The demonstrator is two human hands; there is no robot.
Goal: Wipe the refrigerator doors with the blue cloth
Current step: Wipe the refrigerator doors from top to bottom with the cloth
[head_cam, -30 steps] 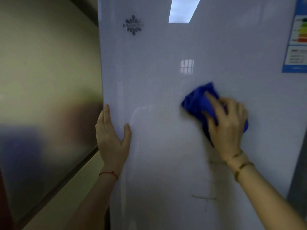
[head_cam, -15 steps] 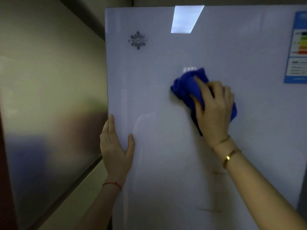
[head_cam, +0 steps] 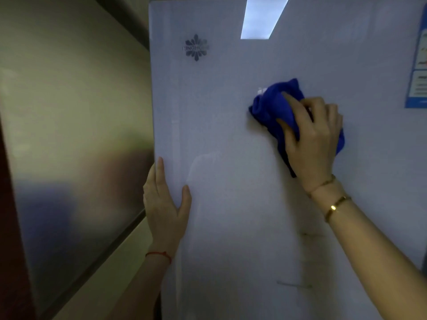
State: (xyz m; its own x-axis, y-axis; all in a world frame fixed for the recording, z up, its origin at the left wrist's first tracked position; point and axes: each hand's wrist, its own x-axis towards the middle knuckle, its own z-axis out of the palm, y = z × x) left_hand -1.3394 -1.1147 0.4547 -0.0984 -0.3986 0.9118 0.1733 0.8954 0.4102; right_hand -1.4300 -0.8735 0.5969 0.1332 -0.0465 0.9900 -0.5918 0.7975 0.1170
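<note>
A glossy white refrigerator door (head_cam: 231,139) fills most of the head view, with a snowflake logo (head_cam: 196,47) near its upper left. My right hand (head_cam: 312,139) presses a bunched blue cloth (head_cam: 272,105) flat against the door's upper middle. Part of the cloth is hidden under the palm. My left hand (head_cam: 164,204) grips the door's left edge, thumb on the front face and fingers wrapped around the side. Faint dark streaks (head_cam: 293,285) mark the door lower down.
A blue energy label (head_cam: 418,72) sticks to the door's upper right edge. To the left stands a dull reflective metal panel (head_cam: 69,135) with a dark frame, close to the door's edge. A ceiling light reflects at the door's top (head_cam: 261,17).
My right hand has slid the blue cloth upward on the door. My left hand keeps its hold on the door's left edge.
</note>
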